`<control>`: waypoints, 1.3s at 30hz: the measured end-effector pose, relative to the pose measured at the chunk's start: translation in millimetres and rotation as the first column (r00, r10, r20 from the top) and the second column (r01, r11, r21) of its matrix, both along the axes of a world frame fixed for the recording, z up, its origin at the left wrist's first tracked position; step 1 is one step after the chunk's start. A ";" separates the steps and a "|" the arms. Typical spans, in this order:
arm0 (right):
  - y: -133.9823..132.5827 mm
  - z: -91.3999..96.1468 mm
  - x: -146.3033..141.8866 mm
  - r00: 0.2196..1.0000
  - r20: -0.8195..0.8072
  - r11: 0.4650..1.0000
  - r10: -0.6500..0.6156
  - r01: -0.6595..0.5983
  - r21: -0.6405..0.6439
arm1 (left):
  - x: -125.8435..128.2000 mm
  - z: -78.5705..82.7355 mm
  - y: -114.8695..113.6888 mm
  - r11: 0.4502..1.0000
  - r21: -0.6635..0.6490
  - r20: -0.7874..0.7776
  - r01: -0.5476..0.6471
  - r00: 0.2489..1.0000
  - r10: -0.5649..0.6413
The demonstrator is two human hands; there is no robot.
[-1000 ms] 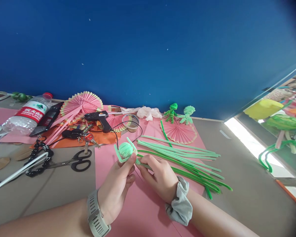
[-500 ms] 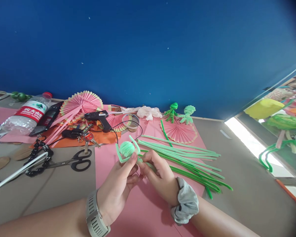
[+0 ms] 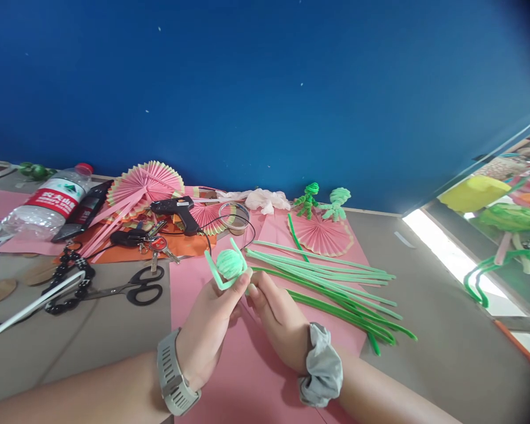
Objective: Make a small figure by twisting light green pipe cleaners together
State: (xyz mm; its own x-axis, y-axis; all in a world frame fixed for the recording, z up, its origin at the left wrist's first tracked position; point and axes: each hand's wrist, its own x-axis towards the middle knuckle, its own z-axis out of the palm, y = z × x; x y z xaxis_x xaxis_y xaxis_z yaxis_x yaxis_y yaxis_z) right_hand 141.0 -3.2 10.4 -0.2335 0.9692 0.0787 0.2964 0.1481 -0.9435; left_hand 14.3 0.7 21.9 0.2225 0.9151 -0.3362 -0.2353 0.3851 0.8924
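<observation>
A light green pipe cleaner figure (image 3: pixel 228 264) has a round coiled head and bent ends sticking up on both sides. My left hand (image 3: pixel 212 324) is closed around its lower part, thumb pressed on top. Beside it, my right hand (image 3: pixel 276 315) pinches the same figure just under the head, and the fingers hide what lies between them. Both hands are over pink paper (image 3: pixel 247 377). Loose light green pipe cleaners (image 3: pixel 322 268) and dark green pipe cleaners (image 3: pixel 353 318) lie right of my hands.
Two finished-looking pipe cleaner figures (image 3: pixel 308 201) stand at the back by a pink paper fan (image 3: pixel 322 235). To the left are a glue gun (image 3: pixel 176 212), keys (image 3: pixel 159 246), black scissors (image 3: pixel 141 287), a beaded bracelet (image 3: pixel 70 282) and a plastic bottle (image 3: pixel 48 203). A blue panel (image 3: pixel 247 106) rises behind.
My right hand has shifted slightly left, its fingers now curled tighter against the left hand. The coiled head has tilted a little and moved slightly up and right.
</observation>
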 end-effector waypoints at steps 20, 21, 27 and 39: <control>-8.8 10.8 -1.7 0.795 -0.604 0.887 0.049 -0.312 -0.340 | -5.5 6.4 10.6 0.958 0.171 -0.060 0.232 0.973 -0.225; -10.6 10.7 -2.4 0.795 -0.605 0.890 0.046 -0.307 -0.336 | -6.2 6.5 11.3 0.953 0.201 -0.095 0.226 0.973 -0.211; -17.7 6.5 -12.1 0.808 -0.584 0.948 -0.078 -0.121 -0.293 | -4.8 5.7 11.9 0.933 0.282 -0.150 0.225 0.970 -0.189; -23.6 23.2 -10.1 0.888 -0.458 0.964 -0.040 -0.087 -0.252 | -5.2 9.8 7.1 0.946 0.201 0.042 0.256 0.962 -0.269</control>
